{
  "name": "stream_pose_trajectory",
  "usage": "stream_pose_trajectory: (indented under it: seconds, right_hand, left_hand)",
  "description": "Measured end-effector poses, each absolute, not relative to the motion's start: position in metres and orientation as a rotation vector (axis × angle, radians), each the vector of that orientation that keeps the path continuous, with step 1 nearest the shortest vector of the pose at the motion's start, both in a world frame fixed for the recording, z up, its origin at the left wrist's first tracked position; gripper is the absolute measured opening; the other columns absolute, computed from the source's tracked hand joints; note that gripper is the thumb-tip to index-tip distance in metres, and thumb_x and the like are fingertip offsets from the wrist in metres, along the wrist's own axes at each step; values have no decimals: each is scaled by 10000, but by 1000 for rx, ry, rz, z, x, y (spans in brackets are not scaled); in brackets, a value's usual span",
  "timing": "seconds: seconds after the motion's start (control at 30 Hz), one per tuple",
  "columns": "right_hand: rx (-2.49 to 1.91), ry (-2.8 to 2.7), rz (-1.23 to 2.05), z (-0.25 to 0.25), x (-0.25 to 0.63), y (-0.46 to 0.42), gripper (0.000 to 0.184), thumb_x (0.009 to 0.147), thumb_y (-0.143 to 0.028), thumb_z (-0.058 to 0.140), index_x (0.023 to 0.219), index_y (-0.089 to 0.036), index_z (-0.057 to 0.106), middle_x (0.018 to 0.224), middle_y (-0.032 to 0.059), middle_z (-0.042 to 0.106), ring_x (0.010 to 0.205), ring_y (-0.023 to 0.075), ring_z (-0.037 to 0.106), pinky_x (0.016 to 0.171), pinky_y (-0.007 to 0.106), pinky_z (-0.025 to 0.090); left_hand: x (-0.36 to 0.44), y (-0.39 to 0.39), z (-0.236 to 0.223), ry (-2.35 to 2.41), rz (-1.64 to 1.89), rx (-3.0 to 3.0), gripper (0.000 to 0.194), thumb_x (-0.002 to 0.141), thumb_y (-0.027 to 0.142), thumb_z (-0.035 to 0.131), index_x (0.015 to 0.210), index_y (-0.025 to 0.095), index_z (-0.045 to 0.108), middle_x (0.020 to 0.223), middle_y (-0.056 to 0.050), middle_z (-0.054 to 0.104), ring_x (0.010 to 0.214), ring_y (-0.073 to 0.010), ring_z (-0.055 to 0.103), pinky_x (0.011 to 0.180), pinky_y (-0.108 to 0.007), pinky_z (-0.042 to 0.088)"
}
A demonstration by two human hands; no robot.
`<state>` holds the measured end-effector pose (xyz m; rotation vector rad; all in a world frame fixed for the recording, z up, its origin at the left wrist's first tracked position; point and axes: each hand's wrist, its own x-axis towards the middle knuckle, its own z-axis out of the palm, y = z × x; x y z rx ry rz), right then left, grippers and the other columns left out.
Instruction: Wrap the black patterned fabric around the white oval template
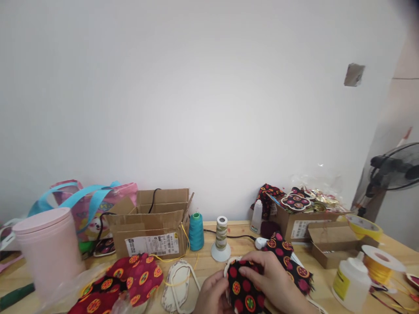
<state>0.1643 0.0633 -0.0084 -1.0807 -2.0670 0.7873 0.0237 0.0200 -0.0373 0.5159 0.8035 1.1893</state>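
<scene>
A piece of black fabric [242, 285] with red and orange round motifs is held up at the table's front, a curved white edge showing behind its top left. My left hand [212, 294] pinches its left side. From the right, my right hand [275, 277] grips it, thumb lying across the front. What lies behind the cloth is hidden. Left of my hands are white shaped frames [179, 283] on the table, beside red patterned fabric [140, 279]. More black patterned cloth [288, 259] lies just beyond my right hand.
Thread cones, one teal [196, 232] and one variegated [221, 237], stand behind my hands. Cardboard boxes [150, 220] are at left and right back. A pink canister [49, 253] stands far left. At right are a glue bottle [352, 281] and a yellow cord spool [381, 266].
</scene>
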Motion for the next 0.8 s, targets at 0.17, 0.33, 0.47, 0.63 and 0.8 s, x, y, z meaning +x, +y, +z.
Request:
stream_pose_trajectory:
  seconds: [0.17, 0.33, 0.47, 0.63, 0.8]
  right_hand:
    - [-1145, -2072, 619, -13, 163, 68, 125, 717, -277, 555, 738, -204, 655, 703, 8, 665, 653, 153, 578, 606, 240, 411]
    - [-1174, -2066, 563, -13, 160, 66, 111, 714, -261, 548, 717, -197, 639, 706, 13, 652, 659, 153, 566, 616, 243, 402]
    - [-1231, -2053, 522, -16, 159, 67, 98, 699, -269, 546, 680, -194, 605, 659, 4, 624, 624, 154, 537, 577, 245, 386]
    - [-1281, -1853, 616, -22, 167, 78, 125, 671, -301, 548, 715, -184, 538, 597, -18, 542, 529, 131, 475, 486, 229, 353]
    - [-1118, -1620, 937, -14, 171, 82, 257, 704, -410, 492, 711, -155, 527, 606, -16, 501, 548, 115, 452, 516, 223, 365]
  left_hand:
    - [25, 19, -36, 774, 1190, 468, 207, 765, 181, 413, 829, 119, 601, 644, -59, 699, 613, -206, 642, 511, -270, 448]
    - [24, 19, -38, 691, 1151, 549, 277, 770, 340, 488, 919, 130, 591, 765, -87, 701, 681, -201, 649, 579, -283, 476]
    - [23, 25, -52, 635, 1213, 670, 272, 626, 219, 680, 880, 141, 620, 832, -104, 694, 710, -198, 649, 592, -265, 478]
    - [23, 28, -58, 615, 1286, 625, 288, 593, 196, 704, 867, 140, 637, 834, -113, 696, 745, -220, 646, 591, -281, 489]
    - [22, 26, -49, 592, 1284, 563, 252, 607, 166, 689, 852, 136, 640, 773, -105, 706, 780, -228, 643, 689, -320, 487]
